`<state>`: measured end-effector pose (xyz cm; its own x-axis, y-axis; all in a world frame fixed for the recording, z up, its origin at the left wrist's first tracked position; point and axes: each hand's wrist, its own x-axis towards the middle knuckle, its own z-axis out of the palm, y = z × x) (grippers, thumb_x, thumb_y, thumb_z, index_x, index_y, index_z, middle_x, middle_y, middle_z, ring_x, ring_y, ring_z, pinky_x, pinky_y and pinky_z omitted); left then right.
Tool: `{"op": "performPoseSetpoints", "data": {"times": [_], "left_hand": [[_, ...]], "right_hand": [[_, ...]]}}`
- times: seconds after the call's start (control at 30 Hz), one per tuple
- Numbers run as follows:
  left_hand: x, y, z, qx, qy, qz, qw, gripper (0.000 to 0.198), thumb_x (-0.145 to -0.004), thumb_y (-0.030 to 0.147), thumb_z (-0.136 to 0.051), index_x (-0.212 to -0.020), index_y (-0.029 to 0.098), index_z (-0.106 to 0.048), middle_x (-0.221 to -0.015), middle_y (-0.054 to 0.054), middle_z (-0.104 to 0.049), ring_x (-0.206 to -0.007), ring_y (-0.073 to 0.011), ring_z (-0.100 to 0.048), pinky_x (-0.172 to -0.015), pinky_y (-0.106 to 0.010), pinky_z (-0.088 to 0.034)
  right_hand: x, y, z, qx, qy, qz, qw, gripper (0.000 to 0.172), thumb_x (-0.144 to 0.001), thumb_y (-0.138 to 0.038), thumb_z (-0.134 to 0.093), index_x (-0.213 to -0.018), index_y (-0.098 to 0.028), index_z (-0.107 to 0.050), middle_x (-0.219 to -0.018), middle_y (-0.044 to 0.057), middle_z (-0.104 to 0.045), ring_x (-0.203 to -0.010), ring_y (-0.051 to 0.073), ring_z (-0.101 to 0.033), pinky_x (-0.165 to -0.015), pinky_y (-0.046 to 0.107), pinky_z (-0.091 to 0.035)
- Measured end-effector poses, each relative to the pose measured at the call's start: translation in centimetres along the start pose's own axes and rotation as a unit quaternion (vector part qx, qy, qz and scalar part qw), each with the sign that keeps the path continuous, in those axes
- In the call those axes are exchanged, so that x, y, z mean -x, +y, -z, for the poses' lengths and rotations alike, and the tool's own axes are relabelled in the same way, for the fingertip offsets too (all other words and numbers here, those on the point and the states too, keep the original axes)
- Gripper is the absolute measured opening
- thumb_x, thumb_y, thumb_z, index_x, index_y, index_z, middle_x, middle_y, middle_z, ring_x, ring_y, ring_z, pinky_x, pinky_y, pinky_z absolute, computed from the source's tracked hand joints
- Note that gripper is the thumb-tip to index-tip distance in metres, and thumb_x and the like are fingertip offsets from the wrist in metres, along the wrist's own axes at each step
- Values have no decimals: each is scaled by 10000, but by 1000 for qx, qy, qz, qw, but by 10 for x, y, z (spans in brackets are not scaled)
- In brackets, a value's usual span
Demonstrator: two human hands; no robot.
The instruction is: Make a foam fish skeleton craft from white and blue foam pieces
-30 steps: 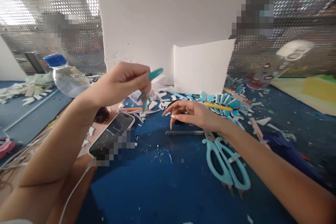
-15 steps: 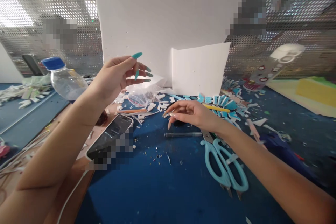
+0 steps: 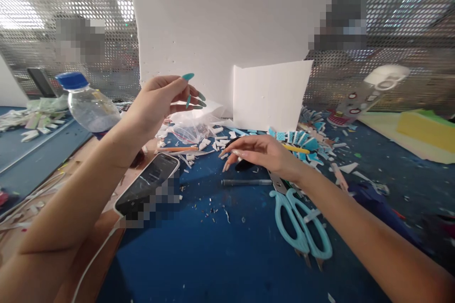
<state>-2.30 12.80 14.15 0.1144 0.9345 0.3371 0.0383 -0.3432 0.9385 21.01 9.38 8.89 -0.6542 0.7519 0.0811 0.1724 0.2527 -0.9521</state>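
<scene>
My left hand [image 3: 161, 99] is raised above the table at centre left, its fingers apart and bent, with nothing seen in them. Over the middle of the blue table [image 3: 199, 255], my right hand [image 3: 259, 154] hovers with loosely curled, parted fingers and holds nothing visible. A dark object [image 3: 243, 165] lies partly hidden behind its fingers. Just below that hand are a grey pen [image 3: 246, 182] and scissors with light blue handles [image 3: 302, 227]. Near my left forearm lies a phone [image 3: 147, 184] with a white cable.
White boards [image 3: 272, 97] stand at the back. A clear bottle [image 3: 94, 111] with a blue cap is at left, a white-lidded bottle [image 3: 366, 94] at right. Foam scraps [image 3: 206, 144], an orange stick [image 3: 179, 149] and a yellow block [image 3: 424, 128] lie about.
My right hand's fingers have shifted and spread slightly. My left hand's fingers have changed pose a little while staying raised. The view has shifted slightly.
</scene>
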Motion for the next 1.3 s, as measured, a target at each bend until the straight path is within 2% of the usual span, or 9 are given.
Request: {"op": "performPoseSetpoints", "data": {"times": [0.33,0.57,0.67,0.8,0.93,1.1,1.2,1.3], "left_hand": [[1,-3,0,-57,-5,-45,997,297,-809,221,-492,-522,146,-496,-679,-29,-607,-650,-102,-620,-665,-244,-539],[6,2,-4,-77,-14,-53,996,310,-827,246,-481,-534,147,-494,-635,-16,-584,-661,-110,-624,-666,-243,-528],[7,2,-6,-83,-34,-48,995,319,-833,228,-466,-526,145,-501,-632,-17,-589,-649,-102,-625,-665,-233,-526],[7,2,-6,-104,-66,-38,992,312,-834,206,-469,-529,148,-509,-622,-16,-595,-657,-99,-624,-681,-225,-525],[7,1,-5,-103,-65,-50,991,311,-838,234,-491,-539,151,-507,-632,-16,-597,-667,-107,-623,-690,-243,-532],[7,2,-4,-55,-59,-62,995,310,-848,271,-482,-564,149,-505,-748,-28,-616,-810,-152,-642,-761,-311,-534],[7,2,-5,-20,-60,-57,996,333,-866,269,-440,-559,148,-475,-825,-28,-622,-942,-186,-631,-819,-358,-520],[6,0,-6,-9,-52,-47,998,337,-857,271,-459,-543,150,-452,-842,-32,-629,-971,-203,-624,-842,-390,-518]], "right_hand": [[1,-6,-10,35,65,9,997,204,-880,-279,-516,-986,-172,-652,-815,54,-706,-821,177,-674,-781,342,-519],[5,-10,-10,28,64,34,997,222,-897,-283,-496,-1041,-175,-626,-829,47,-714,-838,175,-674,-824,360,-500],[5,-11,-11,31,68,41,996,226,-907,-285,-485,-1061,-188,-619,-814,34,-714,-825,164,-673,-833,353,-490],[5,-11,-11,35,63,37,997,270,-917,-308,-470,-1135,-217,-601,-762,17,-698,-782,154,-662,-783,343,-499],[4,-9,-11,22,71,32,997,302,-922,-319,-460,-1183,-224,-579,-653,-12,-645,-679,129,-637,-734,323,-513],[2,-6,-12,8,79,23,997,279,-912,-318,-477,-1147,-219,-591,-575,-34,-596,-634,117,-621,-684,290,-530],[1,-5,-12,-11,81,15,997,282,-903,-313,-494,-1143,-196,-582,-595,-26,-597,-602,121,-616,-657,305,-538],[1,-5,-10,-15,80,12,997,254,-894,-317,-508,-1084,-176,-599,-628,-10,-610,-610,128,-625,-660,314,-538]]}}
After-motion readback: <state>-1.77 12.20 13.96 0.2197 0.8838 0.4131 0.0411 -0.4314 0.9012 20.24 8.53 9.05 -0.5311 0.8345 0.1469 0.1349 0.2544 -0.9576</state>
